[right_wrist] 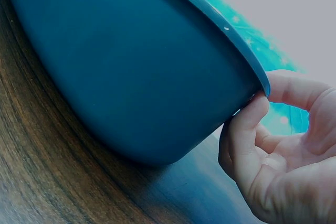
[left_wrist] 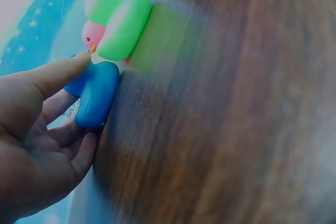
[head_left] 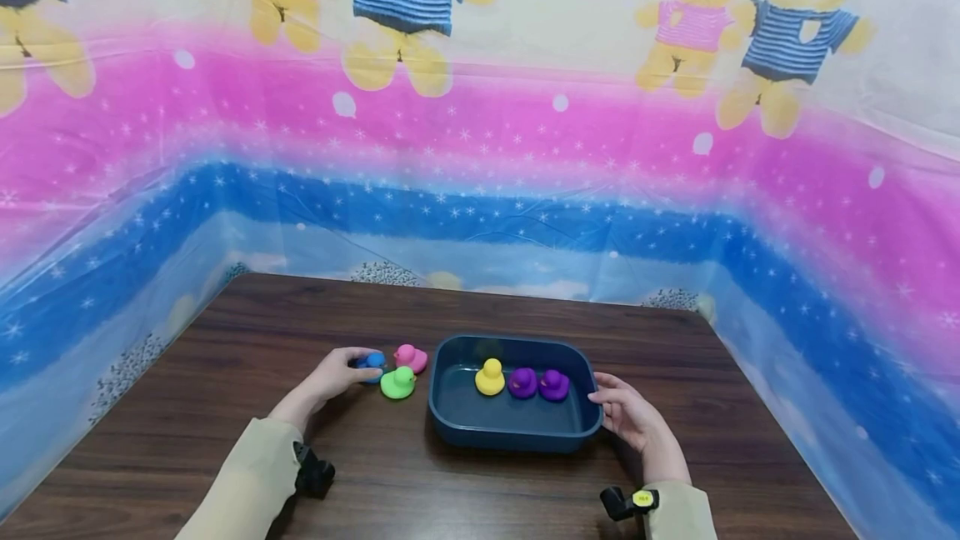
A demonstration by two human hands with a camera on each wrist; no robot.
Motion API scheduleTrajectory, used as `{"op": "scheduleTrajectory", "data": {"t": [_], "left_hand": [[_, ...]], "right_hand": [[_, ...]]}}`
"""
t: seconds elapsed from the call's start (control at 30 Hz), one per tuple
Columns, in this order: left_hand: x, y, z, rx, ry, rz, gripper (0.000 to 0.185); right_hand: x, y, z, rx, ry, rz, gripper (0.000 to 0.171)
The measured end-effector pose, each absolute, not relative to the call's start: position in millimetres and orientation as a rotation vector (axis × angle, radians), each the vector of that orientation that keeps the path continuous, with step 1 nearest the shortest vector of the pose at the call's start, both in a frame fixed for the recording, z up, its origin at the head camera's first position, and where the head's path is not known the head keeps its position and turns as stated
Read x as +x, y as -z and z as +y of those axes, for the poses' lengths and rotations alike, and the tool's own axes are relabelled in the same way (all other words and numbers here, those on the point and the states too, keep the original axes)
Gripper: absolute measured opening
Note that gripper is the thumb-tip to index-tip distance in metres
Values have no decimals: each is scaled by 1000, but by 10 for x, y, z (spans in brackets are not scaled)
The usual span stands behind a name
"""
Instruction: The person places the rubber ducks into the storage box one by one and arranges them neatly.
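My left hand [head_left: 335, 373] pinches a blue rubber duck [left_wrist: 102, 95] between thumb and fingers at the left of the table. Close beside it sit a green rubber duck [head_left: 397, 383] and a pink rubber duck [head_left: 411, 358], the pink one partly hidden behind the green in the left wrist view. A dark blue rectangular basin [head_left: 510, 437] stands to their right, holding a yellow duck [head_left: 490, 377] and two purple ducks, one in the middle [head_left: 522, 383] and one further right [head_left: 554, 385]. My right hand [head_left: 633, 419] grips the basin's right end, fingers curled under the rim.
The dark wood-grain table [head_left: 360, 482] carries everything. Its back edge meets a hanging cloth [head_left: 465, 215] printed with bears, which also runs along both sides. Both wrists wear small black camera mounts, on the left [head_left: 315, 473] and on the right [head_left: 618, 504].
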State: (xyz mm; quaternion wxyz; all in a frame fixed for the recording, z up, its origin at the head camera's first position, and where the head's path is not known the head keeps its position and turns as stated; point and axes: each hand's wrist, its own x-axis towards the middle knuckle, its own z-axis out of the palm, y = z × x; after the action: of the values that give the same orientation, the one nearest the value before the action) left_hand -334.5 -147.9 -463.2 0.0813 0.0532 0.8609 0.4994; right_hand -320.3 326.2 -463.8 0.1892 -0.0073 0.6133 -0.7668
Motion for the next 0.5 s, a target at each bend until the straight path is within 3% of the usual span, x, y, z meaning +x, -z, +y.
{"op": "scheduleTrajectory", "data": {"t": [0.5], "left_hand": [[-3323,4650,-1512,40,-1605,2585,48]], "right_hand": [[-3183,4607,3249,-12,2162,1711,29]]}}
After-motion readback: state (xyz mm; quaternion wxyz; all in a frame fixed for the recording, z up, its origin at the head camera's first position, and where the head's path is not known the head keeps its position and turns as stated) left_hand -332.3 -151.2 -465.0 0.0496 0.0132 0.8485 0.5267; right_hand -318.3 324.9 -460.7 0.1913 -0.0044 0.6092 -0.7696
